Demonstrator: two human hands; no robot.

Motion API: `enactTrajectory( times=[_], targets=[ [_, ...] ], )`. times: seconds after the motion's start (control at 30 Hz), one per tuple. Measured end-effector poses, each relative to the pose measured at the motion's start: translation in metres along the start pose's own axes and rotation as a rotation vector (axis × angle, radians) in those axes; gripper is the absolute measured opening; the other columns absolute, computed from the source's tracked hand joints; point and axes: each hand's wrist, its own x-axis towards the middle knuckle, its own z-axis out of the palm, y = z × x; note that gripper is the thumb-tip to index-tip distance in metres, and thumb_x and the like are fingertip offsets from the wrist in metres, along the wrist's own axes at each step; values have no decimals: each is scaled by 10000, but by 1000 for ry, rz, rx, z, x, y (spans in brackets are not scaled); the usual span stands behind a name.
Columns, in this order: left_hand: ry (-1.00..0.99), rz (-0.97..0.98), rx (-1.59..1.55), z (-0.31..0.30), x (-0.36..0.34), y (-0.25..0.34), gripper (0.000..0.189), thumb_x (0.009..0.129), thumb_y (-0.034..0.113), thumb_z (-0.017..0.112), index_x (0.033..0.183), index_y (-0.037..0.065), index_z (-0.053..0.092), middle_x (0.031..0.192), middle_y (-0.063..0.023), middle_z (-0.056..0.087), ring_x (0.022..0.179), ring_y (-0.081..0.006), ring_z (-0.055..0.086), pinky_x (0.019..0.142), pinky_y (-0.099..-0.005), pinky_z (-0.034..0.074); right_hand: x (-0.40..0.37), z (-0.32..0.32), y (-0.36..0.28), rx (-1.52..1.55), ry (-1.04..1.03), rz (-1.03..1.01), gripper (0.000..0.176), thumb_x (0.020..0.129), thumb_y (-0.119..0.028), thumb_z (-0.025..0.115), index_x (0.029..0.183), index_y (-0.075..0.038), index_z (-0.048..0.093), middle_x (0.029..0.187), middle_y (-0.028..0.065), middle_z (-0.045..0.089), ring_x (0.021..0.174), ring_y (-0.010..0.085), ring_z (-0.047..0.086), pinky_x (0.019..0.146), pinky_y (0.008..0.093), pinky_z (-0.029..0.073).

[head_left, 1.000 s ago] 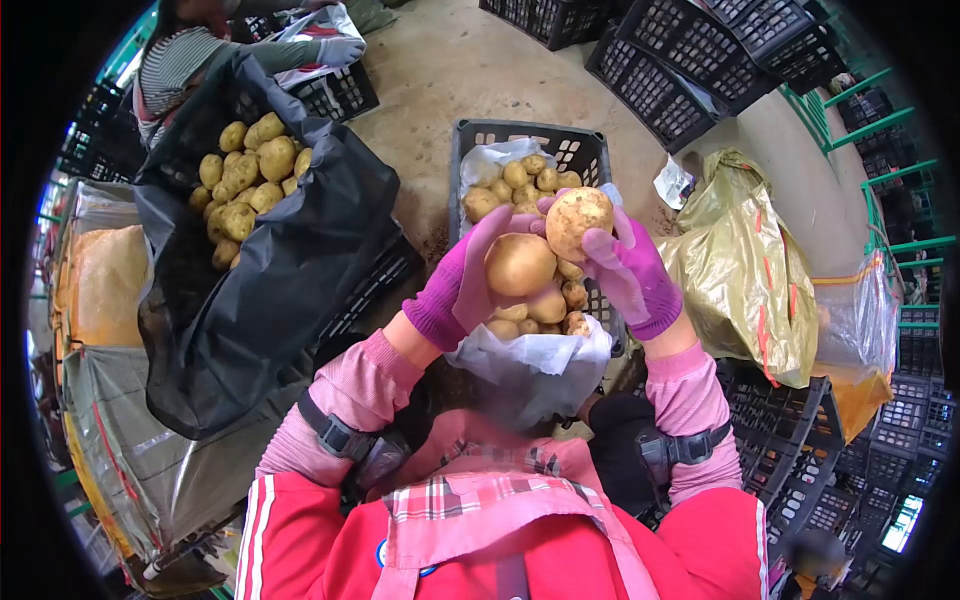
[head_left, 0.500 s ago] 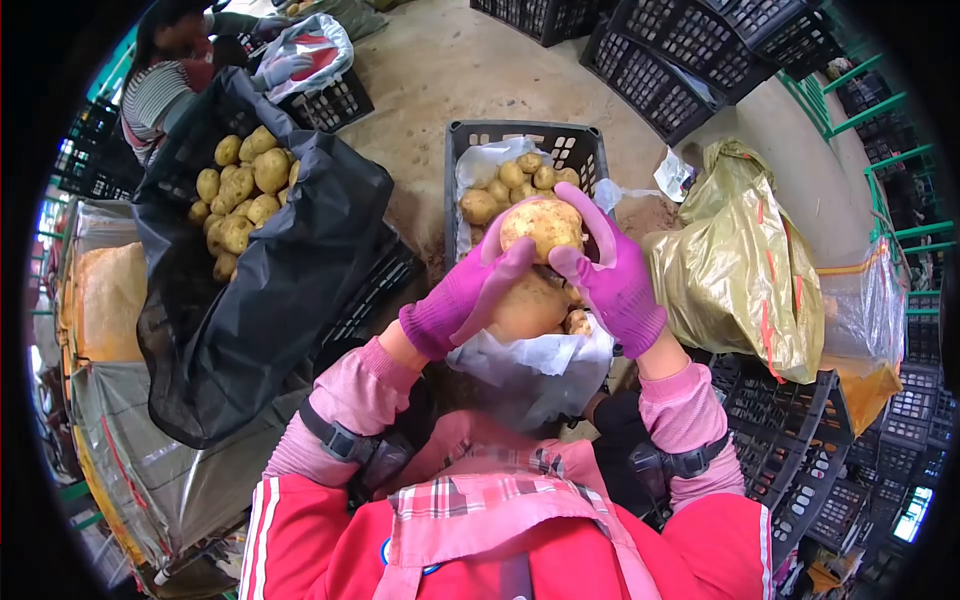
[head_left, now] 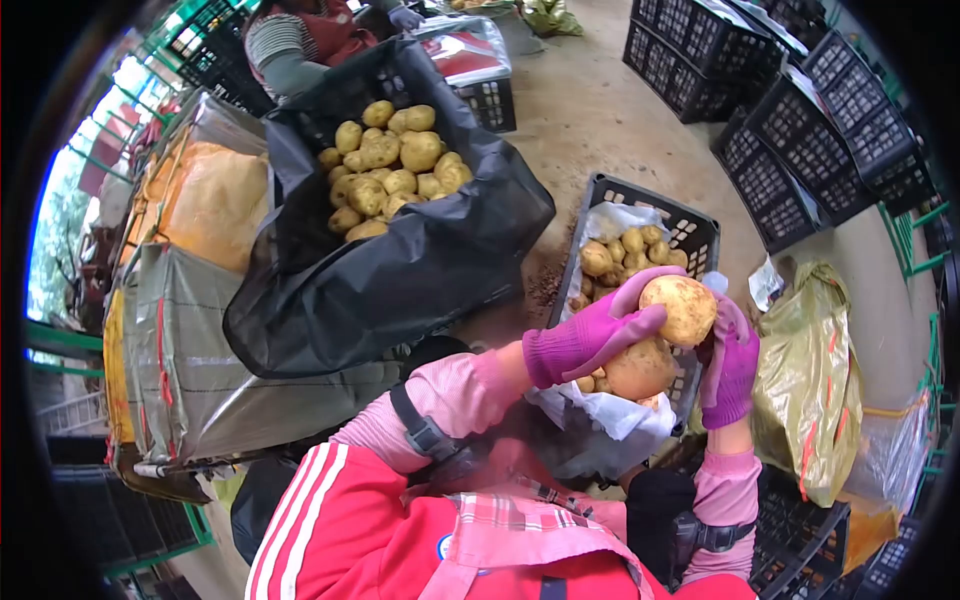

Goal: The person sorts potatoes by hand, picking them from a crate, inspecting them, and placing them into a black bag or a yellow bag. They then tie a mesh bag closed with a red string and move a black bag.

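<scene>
Both hands wear purple gloves and hold one large potato (head_left: 679,309) between them, above a black crate (head_left: 702,232). My left hand (head_left: 598,330) grips it from the left, fingers over its upper edge and thumb along its lower side. On its right side, my right hand (head_left: 731,352) presses against it, with its fingers partly hidden. Another large potato (head_left: 641,369) lies in the crate just below. Smaller potatoes (head_left: 633,241) fill the far part of the crate, on a pale plastic liner (head_left: 622,415).
At the left, black plastic (head_left: 400,275) surrounds a heap of potatoes (head_left: 380,170). A co-worker (head_left: 310,45) is behind it, near a lined crate (head_left: 490,103). Stacked black crates (head_left: 800,125) stand back right; a yellowish sack (head_left: 808,385) is right of my right hand.
The view has swung left, so the crates and both hands appear farther right and lower. The large potato is still between my hands, which are turned somewhat differently around it.
</scene>
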Motion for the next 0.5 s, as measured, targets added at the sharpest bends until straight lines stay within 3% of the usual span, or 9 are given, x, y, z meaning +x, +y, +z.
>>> enactTrajectory(
  times=[0.1,0.17,0.2,0.23,0.37,0.4,0.43,0.5],
  targets=[
    [203,157,-231,-13,-1,29,694,1014,522,466,1512,73,289,1397,-127,490,1258,-247,529,1060,-398,434,0,16,4,146,8,-111,440,1033,-318,525,1272,47,581,1100,128,689,942,179,684,842,301,563],
    [352,170,-794,-37,-7,48,647,997,560,459,1447,100,390,1325,-167,567,1033,-363,655,913,-489,549,1,19,7,197,9,-103,390,1020,-248,555,1271,49,581,1109,133,689,936,192,688,856,321,568],
    [390,237,-846,-52,-12,63,634,992,566,467,1420,100,427,1319,-143,572,1091,-333,629,921,-458,551,2,20,9,197,11,-100,382,1021,-238,552,1273,48,581,1112,133,689,941,191,688,859,319,566],
    [627,339,-876,-54,-9,73,631,990,567,471,1413,100,440,1317,-124,577,1166,-321,587,926,-451,549,1,19,10,192,16,-90,374,1022,-227,549,1275,47,580,1116,133,688,946,191,687,862,317,565],
    [569,208,-716,-55,-9,45,702,996,575,449,1446,39,389,1417,-144,487,1218,-336,550,1003,-471,513,-1,30,4,194,-121,-101,345,1012,-135,550,1309,39,556,1154,139,674,994,197,678,904,303,545],
    [530,168,-388,-44,-9,38,748,1002,586,417,1468,5,347,1461,-172,430,1231,-345,546,1029,-481,495,-2,34,3,231,-203,-124,390,1014,-129,546,1370,23,500,1200,161,649,1017,209,669,922,304,537],
    [474,159,-428,-38,-7,29,754,1017,594,356,1478,-3,337,1431,-191,464,1245,-331,546,1048,-467,479,-6,39,-7,320,-271,-63,482,1010,-181,566,1430,12,429,1269,191,605,1062,229,653,938,322,528],
    [442,92,-214,-22,-2,17,748,1031,596,279,1466,-7,366,1412,-192,495,1251,-311,549,1071,-444,455,-8,44,-9,445,-409,14,773,922,-415,694,1481,0,357,1380,205,517,1150,241,612,969,348,503]
  ],
)
